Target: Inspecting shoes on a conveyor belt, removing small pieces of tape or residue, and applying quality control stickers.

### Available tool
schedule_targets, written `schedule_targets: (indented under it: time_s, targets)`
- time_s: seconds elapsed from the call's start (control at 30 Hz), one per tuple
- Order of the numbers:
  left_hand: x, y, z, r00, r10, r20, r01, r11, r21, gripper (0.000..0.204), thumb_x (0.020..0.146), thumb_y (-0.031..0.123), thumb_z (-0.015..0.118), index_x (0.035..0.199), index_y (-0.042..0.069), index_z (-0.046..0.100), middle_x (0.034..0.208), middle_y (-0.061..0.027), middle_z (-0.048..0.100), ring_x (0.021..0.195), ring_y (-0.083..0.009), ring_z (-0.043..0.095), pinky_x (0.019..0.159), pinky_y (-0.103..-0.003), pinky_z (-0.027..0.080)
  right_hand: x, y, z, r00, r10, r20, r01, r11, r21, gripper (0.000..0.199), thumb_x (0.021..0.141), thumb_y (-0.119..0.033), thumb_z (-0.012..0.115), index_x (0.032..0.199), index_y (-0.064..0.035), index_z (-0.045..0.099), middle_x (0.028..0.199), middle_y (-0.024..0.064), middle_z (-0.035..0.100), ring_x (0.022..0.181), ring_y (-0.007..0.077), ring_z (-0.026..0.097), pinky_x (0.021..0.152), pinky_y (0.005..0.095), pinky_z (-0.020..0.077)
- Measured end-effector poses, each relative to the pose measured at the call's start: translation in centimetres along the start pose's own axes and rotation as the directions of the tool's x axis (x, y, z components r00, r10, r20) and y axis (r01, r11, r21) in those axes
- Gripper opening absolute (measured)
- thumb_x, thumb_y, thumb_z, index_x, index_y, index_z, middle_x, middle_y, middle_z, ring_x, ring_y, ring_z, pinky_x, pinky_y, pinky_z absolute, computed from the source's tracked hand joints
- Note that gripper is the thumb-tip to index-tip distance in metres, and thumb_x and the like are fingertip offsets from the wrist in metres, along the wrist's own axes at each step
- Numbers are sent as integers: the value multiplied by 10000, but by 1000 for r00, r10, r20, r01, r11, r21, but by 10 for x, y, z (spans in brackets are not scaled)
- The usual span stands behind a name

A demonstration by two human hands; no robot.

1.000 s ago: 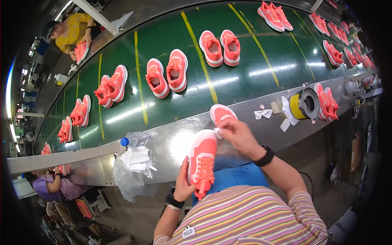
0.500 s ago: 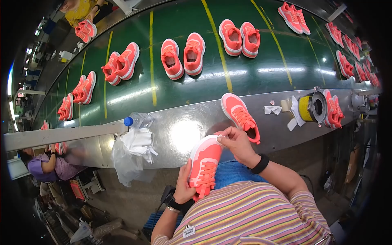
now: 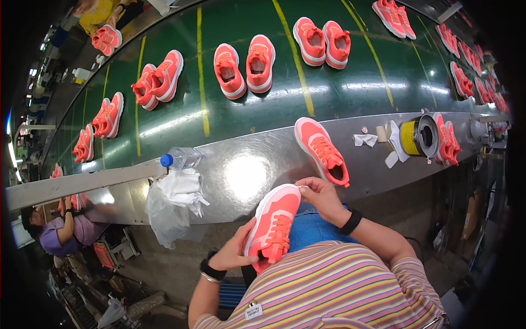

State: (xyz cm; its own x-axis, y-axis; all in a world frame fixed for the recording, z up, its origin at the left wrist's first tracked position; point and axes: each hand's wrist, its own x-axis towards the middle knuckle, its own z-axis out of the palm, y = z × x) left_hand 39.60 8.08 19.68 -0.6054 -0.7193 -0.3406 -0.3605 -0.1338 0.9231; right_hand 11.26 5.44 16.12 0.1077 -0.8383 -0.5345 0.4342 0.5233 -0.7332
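Note:
A coral sneaker point(image 3: 275, 215) with a white sole and pale toe trim is held over the near edge of the metal ledge, toe pointing away from me. My left hand point(image 3: 234, 250) is closed round its side and heel. At the toe, my right hand point(image 3: 324, 199) has thumb and forefinger pinched against the sole's edge; whatever small thing they hold, if any, is too small to make out. Just beyond my right hand, a second coral sneaker point(image 3: 322, 149) lies on the metal ledge point(image 3: 235, 148), laces up.
Pairs of coral sneakers stand along the green conveyor belt point(image 3: 181, 118). Leftward are a blue-capped bottle point(image 3: 183, 158), white cloths point(image 3: 183, 189) and a grey bar point(image 3: 87, 182). A yellow-labelled can point(image 3: 419, 136) sits right. Other people are at left point(image 3: 60, 233) and far left point(image 3: 98, 19).
My left hand has shifted back and left along the held sneaker, its fingers lower near the heel. The right fingers stay at the toe, slightly changed in pose. The whole view has tilted slightly.

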Motion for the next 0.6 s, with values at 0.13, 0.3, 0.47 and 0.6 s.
schedule_targets:
  time_s: [0.13,0.3,0.47,0.6]
  targets:
    - [37,-3,-15,939,-325,109,338,826,-451,591,827,281,618,1252,-28,348,1188,-152,490,1105,-212,492,928,-311,400,-8,-6,24,991,-126,35,128,990,-65,164,866,-22,554,1029,1,548,994,81,616,904,124,586,806,254,480]
    - [90,37,7,964,-230,-131,220,972,-87,518,839,357,611,1142,-42,480,1035,-148,588,943,-169,574,816,-291,463,-6,-35,33,958,-277,-77,274,961,-45,139,847,-11,580,982,5,554,995,69,618,856,83,576,752,213,471]
    - [99,59,8,955,-278,-104,213,886,-413,495,827,372,626,1059,-55,532,928,-134,621,822,-152,597,729,-282,484,3,-59,26,915,-403,-38,400,914,-63,133,835,-32,610,961,1,580,940,48,628,827,86,580,732,221,480]
    - [87,55,17,942,-292,-167,222,913,-342,462,815,364,642,999,-50,549,885,-135,627,781,-150,599,690,-268,485,-3,-53,26,988,-145,51,142,988,53,150,834,-59,623,968,7,609,886,24,615,809,84,574,729,222,481]
